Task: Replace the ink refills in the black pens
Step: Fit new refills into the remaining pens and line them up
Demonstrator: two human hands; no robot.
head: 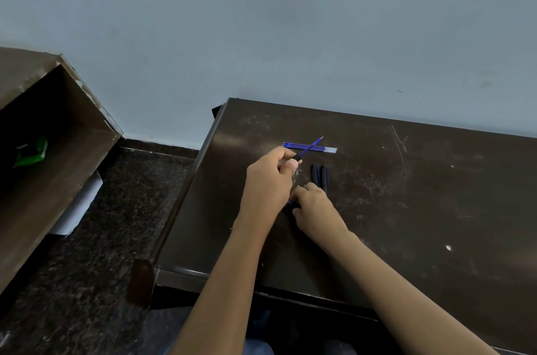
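My left hand (268,180) grips a black pen barrel (297,157) from which a blue ink refill (312,146) sticks out, pointing up and right. Behind it, several blue refills (309,148) lie side by side on the dark table (406,194). Two black pens (319,175) lie upright just right of my left hand. My right hand (312,209) rests on the table below those pens, fingers curled over a small dark piece (290,205) that is mostly hidden.
The table's left edge (189,186) drops to a dark speckled floor (122,209). A brown cabinet (43,136) with a green packet (30,152) inside stands at the left. A pale wall (290,49) runs behind the table.
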